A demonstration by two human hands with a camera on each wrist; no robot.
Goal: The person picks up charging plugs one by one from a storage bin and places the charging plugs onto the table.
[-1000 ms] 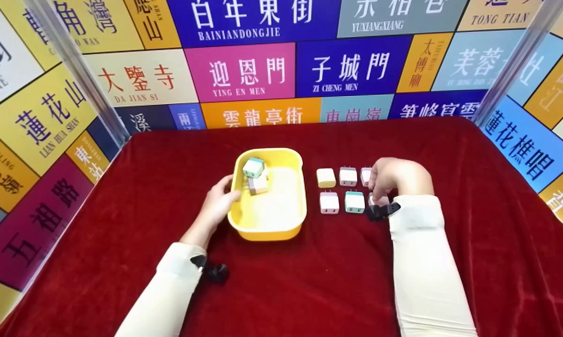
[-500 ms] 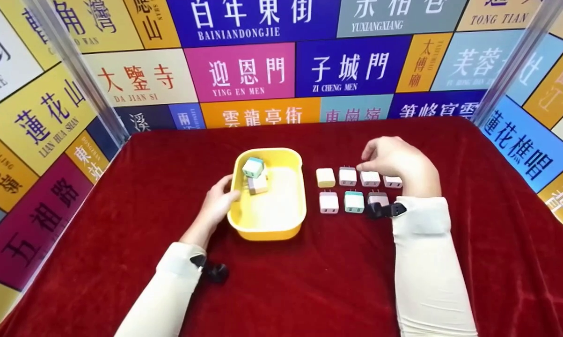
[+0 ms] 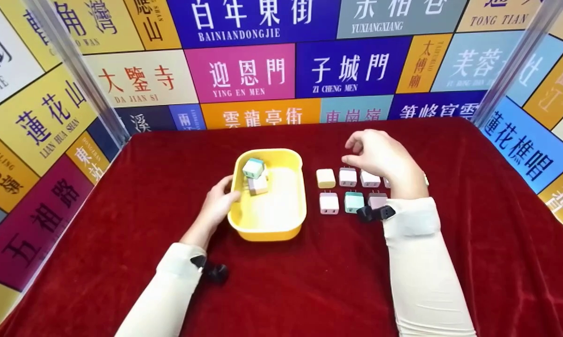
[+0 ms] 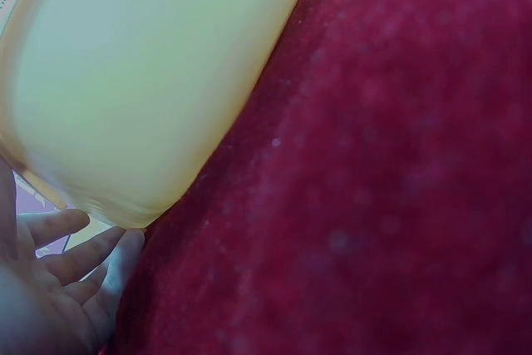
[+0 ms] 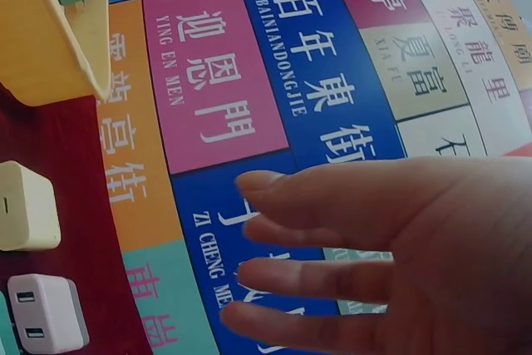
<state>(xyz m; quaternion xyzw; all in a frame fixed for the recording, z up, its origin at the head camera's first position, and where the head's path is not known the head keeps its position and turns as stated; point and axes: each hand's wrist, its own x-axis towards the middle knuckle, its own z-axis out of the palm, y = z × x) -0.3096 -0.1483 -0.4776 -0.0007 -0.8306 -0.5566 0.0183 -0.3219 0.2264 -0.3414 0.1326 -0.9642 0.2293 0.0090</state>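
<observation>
My left hand (image 3: 218, 201) grips the left side of a yellow plastic bin (image 3: 302, 201), thumb over the rim and fingers against the outer wall. In the left wrist view those fingertips meet the bin's lower edge. Inside lie a teal-and-white charger plug (image 3: 253, 168) and a brown-and-white charger plug (image 3: 258, 184). My right hand (image 3: 379, 152) hovers, holding nothing, its fingers spread in the right wrist view. Below it several charger plugs stand in two rows, among them a yellow plug (image 3: 325, 178), a grey-backed plug (image 3: 347, 177), a pink plug (image 3: 329, 203) and a teal plug (image 3: 354, 201).
A red velvet cloth (image 3: 272, 290) covers the table. Panels printed with street names (image 3: 241, 72) rise behind it and at both sides. Clear upright posts (image 3: 87, 75) stand at the back corners. My right wrist hides part of the plugs at the right end.
My right hand has let go of the purple-grey plug in the front row, risen off the plugs and shifted back and left. The left hand and bin have stayed put.
</observation>
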